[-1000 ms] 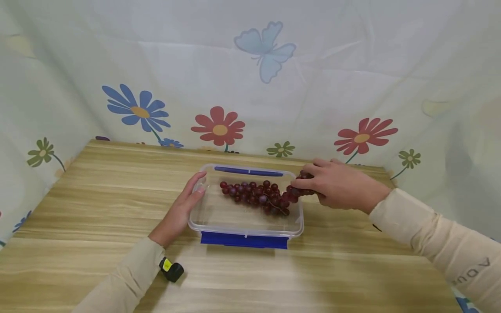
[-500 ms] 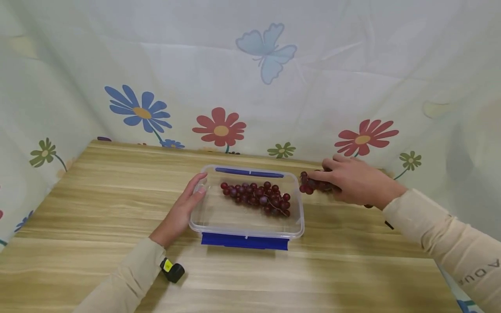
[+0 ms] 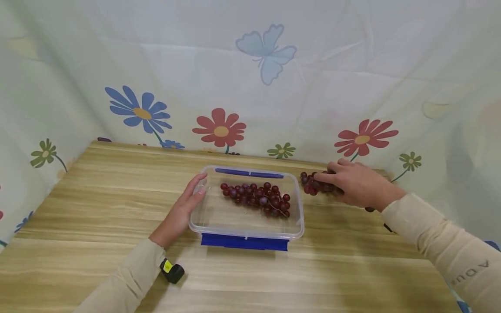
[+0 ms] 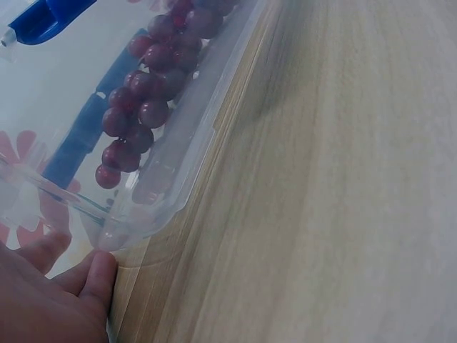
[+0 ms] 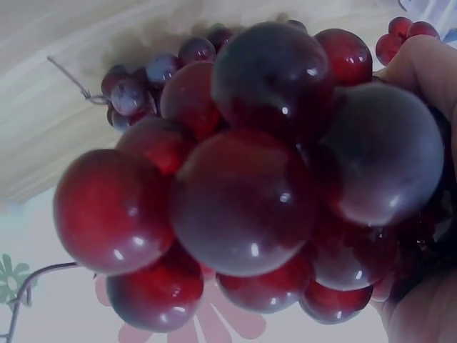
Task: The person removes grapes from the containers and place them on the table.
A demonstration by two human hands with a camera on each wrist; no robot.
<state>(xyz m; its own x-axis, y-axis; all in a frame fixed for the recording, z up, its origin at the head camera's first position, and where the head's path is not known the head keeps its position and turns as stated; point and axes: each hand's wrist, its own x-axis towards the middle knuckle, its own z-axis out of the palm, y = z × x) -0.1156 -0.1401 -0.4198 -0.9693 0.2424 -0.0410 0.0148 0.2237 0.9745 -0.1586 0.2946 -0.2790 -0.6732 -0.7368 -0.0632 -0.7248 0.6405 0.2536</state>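
A pale wooden table (image 3: 129, 195) gives free passage in front of a clear plastic box with blue clips (image 3: 250, 235). The left hand (image 3: 181, 214) blocks the box's left end; beyond its right wall, the right hand (image 3: 356, 184) and a bunch of round dark-red grapes (image 3: 311, 187) obstruct the way. Inside, another bunch of dark-red grapes (image 3: 252, 198) leaves a strip of room along the front.

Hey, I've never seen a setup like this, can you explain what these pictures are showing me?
There's no machine here, just someone working bare-handed. The wide picture comes from a head-worn camera looking down; the two close ones come from the wrist cameras. On the wood-patterned table sits a clear box with blue clips and a bunch of grapes inside. The left hand touches the box's left end. The right hand has another bunch in its grip, to the right of the box.
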